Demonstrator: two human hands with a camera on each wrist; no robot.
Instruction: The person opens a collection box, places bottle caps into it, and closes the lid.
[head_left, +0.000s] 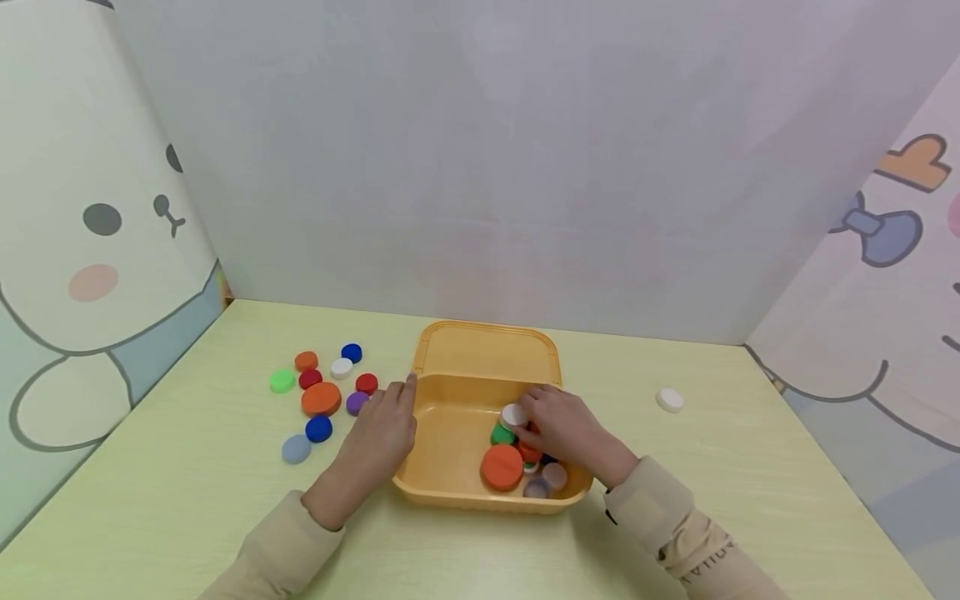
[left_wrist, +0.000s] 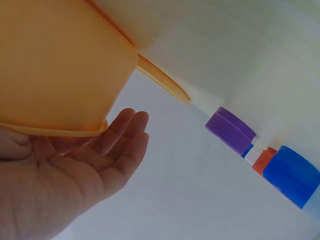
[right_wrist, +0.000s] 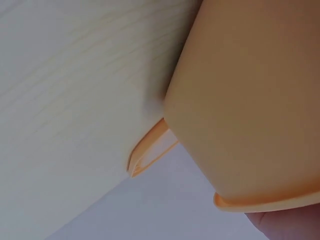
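My right grip [head_left: 562, 425] is inside the orange box [head_left: 450, 433], fingertips at a white cap [head_left: 513, 416]; whether they pinch it, I cannot tell. Cap bearing: 9 o'clock from this grip, the nearer of the two. The cap is round; the box's long axis runs 9-to-3. My left grip [head_left: 381, 429] touches the box rim at 10 o'clock, fingers relaxed. Visibility: a dark blue cap [head_left: 548, 459] shows only partly beneath my right grip; the right wrist view hides my fingertips behind the box wall.
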